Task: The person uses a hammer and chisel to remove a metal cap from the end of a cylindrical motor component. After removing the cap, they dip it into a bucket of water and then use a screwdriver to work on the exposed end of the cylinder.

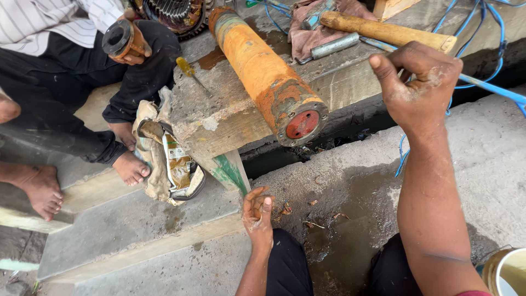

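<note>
Down low, the left hand [257,211] hangs over the wet concrete floor [350,181], fingers curled loosely and grasping nothing, just beside the green-painted leg [233,172] of the bench [219,118]. The right hand [419,85] is raised near the bench's end, its fingers folded in with the thumb up; whether it grips anything I cannot tell. Just behind it lies a wooden handle [383,30], resting across the bench top beside a metal rod [334,46] and a pinkish rag [307,33].

A rusty orange cylinder [263,71] lies lengthwise on the bench, its red end cap [302,124] jutting past the edge toward the person, between the two hands and apart from both. A yellow-handled screwdriver [189,70] lies to its left. Blue cables [482,82] run past the right hand.

Another person sits at the left in a striped shirt [49,22], bare feet [82,175] on the floor, one hand holding a round rusty part [123,39]. A crumpled bag [164,159] leans against the bench beside them.
</note>
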### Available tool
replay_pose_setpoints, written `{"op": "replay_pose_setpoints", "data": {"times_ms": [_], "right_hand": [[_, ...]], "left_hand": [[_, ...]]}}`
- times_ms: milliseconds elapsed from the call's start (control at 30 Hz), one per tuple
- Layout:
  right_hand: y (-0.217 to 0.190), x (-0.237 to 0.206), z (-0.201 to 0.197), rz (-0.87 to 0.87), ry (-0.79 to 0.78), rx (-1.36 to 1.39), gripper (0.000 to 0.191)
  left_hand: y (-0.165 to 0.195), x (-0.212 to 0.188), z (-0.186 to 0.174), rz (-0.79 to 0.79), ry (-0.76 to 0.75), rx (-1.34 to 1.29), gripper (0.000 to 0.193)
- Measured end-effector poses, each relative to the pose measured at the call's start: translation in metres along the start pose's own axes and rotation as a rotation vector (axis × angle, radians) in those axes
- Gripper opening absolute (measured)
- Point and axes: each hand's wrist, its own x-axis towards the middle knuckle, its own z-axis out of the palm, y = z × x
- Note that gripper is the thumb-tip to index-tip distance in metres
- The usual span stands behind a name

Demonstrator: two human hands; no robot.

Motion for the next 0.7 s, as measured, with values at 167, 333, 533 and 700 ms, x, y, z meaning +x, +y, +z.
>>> {"op": "replay_pose_setpoints", "data": {"times_ms": [167, 333, 533, 700], "right_hand": [[0.022, 0.005, 0.006, -0.017, 0.061, -0.162, 0.013], [0.087, 0.037, 0.054, -0.079, -0.161, -0.709, 0.026], [0.133, 0.111, 0.118, 0.359, -0.684, -0.692, 0.051], [0.126, 0.126, 0.137, 0.398, -0.786, -0.796, 0.062]], "left_hand": [[0.061, 0.069, 0.018, 0.355, 0.101, 0.032, 0.043], [0.168, 0.174, 0.058, 0.767, -0.155, -0.116, 0.035], [0.224, 0.235, 0.135, 0.75, -0.614, 0.284, 0.055], [0.208, 0.256, 0.159, 0.433, -0.768, 0.226, 0.086]]}}
